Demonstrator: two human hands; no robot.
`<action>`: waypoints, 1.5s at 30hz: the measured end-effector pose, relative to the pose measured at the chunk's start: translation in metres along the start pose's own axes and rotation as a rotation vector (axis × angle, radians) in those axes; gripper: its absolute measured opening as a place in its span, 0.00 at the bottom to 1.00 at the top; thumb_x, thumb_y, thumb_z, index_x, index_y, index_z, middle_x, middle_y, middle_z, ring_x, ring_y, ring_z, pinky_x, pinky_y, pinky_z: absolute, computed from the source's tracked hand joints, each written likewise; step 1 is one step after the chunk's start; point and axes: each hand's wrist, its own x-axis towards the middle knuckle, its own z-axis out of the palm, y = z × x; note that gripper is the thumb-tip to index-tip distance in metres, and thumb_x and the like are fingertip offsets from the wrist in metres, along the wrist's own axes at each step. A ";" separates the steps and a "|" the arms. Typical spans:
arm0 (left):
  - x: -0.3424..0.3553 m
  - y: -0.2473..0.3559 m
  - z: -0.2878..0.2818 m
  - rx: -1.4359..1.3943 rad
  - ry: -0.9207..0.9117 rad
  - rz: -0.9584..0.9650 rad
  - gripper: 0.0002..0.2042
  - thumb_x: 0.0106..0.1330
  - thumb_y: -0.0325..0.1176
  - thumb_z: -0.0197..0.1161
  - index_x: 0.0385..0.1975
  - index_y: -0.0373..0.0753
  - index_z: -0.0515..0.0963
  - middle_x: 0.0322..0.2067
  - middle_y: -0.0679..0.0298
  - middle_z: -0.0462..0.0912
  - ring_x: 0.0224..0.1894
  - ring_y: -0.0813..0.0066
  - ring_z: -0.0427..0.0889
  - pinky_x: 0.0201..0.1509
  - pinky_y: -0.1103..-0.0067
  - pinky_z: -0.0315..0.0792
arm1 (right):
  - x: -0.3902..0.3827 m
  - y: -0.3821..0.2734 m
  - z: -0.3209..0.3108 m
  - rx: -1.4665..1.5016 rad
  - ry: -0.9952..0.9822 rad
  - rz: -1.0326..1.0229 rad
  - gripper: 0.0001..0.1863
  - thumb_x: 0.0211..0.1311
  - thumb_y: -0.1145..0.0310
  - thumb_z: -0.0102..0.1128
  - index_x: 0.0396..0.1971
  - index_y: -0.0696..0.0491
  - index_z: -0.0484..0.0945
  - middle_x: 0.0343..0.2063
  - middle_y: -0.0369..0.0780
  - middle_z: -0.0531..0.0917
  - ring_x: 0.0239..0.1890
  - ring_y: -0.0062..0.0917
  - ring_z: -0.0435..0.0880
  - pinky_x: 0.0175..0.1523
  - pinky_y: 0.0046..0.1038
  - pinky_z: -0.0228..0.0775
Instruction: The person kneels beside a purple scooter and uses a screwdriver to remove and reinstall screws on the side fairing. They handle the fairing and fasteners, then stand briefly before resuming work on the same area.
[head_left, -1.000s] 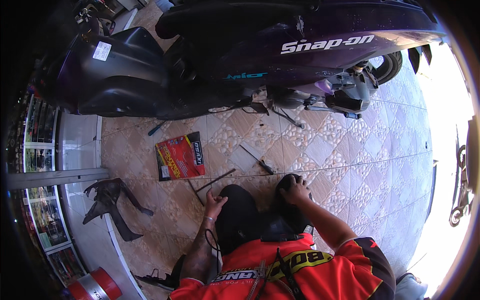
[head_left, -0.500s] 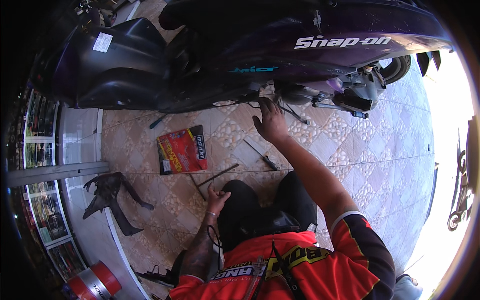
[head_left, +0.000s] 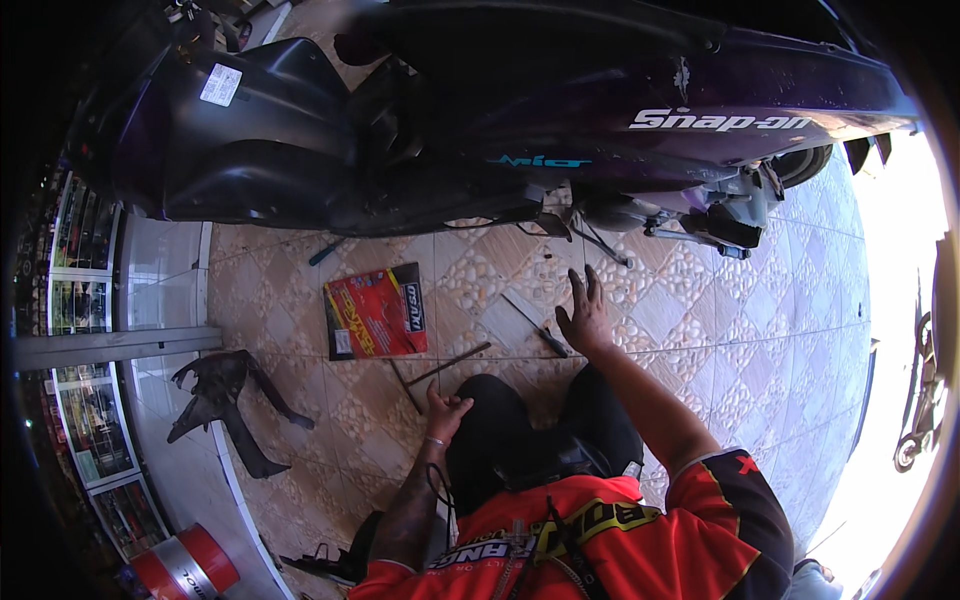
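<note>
My right hand (head_left: 586,318) is open in the air over the tiled floor, fingers spread, holding nothing. Beneath and beside it lies a screwdriver (head_left: 551,342) with a dark handle and thin shaft. My left hand (head_left: 447,411) rests by my left knee, thumb stretched apart from loosely bent fingers, with nothing visible in it. Close to its thumb, a T-handled wrench (head_left: 450,362) lies on the floor. Beyond both hands stands a dark purple scooter (head_left: 560,110), side-on, with a metal stand (head_left: 604,245) reaching down to the floor.
A red and black printed packet (head_left: 376,312) lies left of centre. Another blue-handled tool (head_left: 325,251) sits near the scooter. A dark plastic body panel (head_left: 228,408) lies by the glass display case (head_left: 95,420). A red and silver drum (head_left: 186,566) stands lower left.
My right hand has drawn back from the scooter's underside toward me and is now over the floor. The left hand stays by the knee. The whole view has shifted slightly.
</note>
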 end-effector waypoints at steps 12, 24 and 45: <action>0.003 -0.008 0.000 0.051 0.020 -0.009 0.52 0.51 0.31 0.78 0.70 0.34 0.45 0.35 0.66 0.75 0.35 0.78 0.75 0.43 0.80 0.75 | -0.160 0.024 -0.042 -0.283 -0.605 0.582 0.49 0.59 0.34 0.54 0.75 0.38 0.47 0.73 0.55 0.47 0.73 0.58 0.47 0.67 0.67 0.48; -0.004 0.011 0.010 0.141 0.030 0.010 0.55 0.48 0.32 0.79 0.71 0.32 0.43 0.30 0.67 0.76 0.32 0.78 0.76 0.38 0.79 0.75 | -0.163 0.027 -0.051 -0.264 -0.594 0.599 0.50 0.56 0.32 0.54 0.74 0.40 0.49 0.73 0.54 0.48 0.74 0.56 0.48 0.68 0.65 0.48; -0.006 -0.002 0.002 0.145 0.018 0.048 0.52 0.51 0.28 0.78 0.71 0.38 0.44 0.29 0.69 0.76 0.27 0.80 0.74 0.31 0.82 0.73 | -0.181 0.038 -0.053 -0.187 -0.530 0.585 0.48 0.55 0.32 0.56 0.72 0.39 0.55 0.73 0.52 0.50 0.75 0.54 0.47 0.70 0.63 0.47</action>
